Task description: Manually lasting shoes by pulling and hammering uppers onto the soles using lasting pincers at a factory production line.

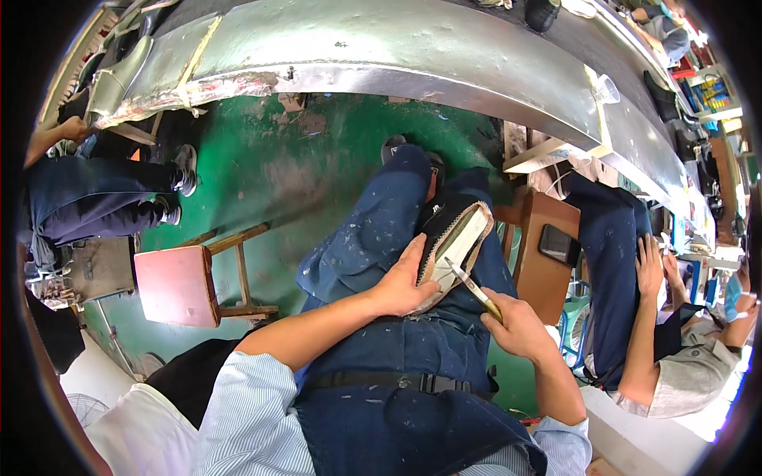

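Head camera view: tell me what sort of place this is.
Likely a shoe workshop: the left hand holds an unfinished-looking black and cream shoe, the right hand a slim metal tool with a yellowish handle, and dark shoes sit along a long grey metal-faced bench.

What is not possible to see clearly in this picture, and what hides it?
All in the head view:
Shoe, side facing the lap: hidden by the shoe itself.
Shoe edge under the left hand: covered by fingers.
Tool, handle end: inside the right hand.
Left co-worker, head: cut off by the rim.
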`<action>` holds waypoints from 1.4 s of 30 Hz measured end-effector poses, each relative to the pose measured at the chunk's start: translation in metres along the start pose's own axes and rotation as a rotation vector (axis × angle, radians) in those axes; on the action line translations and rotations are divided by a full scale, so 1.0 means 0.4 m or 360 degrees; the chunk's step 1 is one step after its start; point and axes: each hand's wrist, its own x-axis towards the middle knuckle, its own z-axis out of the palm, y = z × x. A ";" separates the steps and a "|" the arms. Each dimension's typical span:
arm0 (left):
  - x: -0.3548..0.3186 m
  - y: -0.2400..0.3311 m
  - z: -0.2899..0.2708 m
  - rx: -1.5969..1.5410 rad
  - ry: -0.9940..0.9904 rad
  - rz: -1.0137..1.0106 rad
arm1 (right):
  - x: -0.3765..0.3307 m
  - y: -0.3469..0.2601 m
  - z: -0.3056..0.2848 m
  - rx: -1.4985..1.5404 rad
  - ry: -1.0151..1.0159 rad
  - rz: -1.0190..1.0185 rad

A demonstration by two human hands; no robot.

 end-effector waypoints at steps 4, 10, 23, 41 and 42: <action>0.004 -0.003 0.004 0.0039 -0.0026 0.0017 | 0.021 0.017 -0.008 -0.0023 0.0130 -0.0148; 0.011 0.016 0.008 0.0106 -0.0096 -0.0075 | 0.092 -0.060 -0.113 -0.0183 -0.0483 0.0276; 0.017 0.032 0.012 0.0172 -0.0081 -0.0134 | 0.214 -0.117 -0.209 -0.0168 -0.0910 0.0590; 0.006 -0.004 -0.011 -0.2009 0.0105 -0.0556 | 0.224 -0.142 -0.185 -0.0679 -0.0884 -0.0002; 0.006 -0.003 -0.014 -0.2023 0.0126 -0.0573 | 0.218 -0.126 -0.168 -0.0573 -0.0784 -0.0040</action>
